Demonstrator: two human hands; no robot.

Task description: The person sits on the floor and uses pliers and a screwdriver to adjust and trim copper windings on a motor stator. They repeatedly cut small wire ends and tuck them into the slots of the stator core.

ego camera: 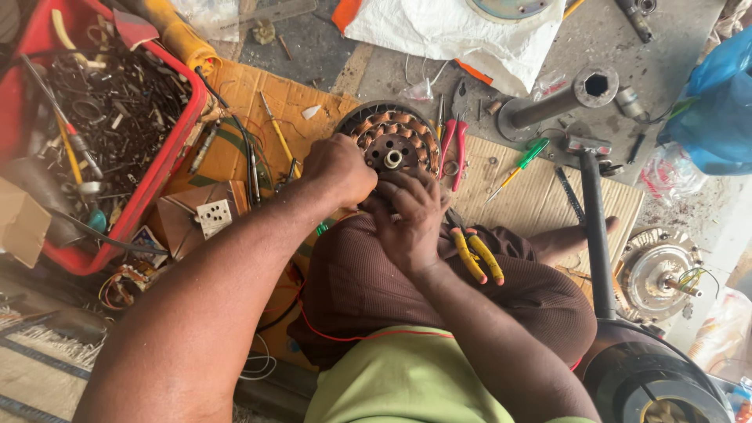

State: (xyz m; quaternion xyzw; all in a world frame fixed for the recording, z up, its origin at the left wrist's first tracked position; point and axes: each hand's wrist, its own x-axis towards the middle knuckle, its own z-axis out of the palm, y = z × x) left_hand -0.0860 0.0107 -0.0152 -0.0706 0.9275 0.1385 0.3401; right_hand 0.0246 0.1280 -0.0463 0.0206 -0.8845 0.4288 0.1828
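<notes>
Cardboard-covered floor is hosting the job: left hand (pixel 338 168) is gripping the copper-wound stator (pixel 392 141) rim, right hand (pixel 407 215) fingers curled holding its edge—steadying firmly seems best.

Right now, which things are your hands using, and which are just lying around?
In use: left hand, right hand, copper-wound motor coil.

Lying about: red pliers, green screwdriver, yellow pliers, red bin, metal pipe.
</notes>
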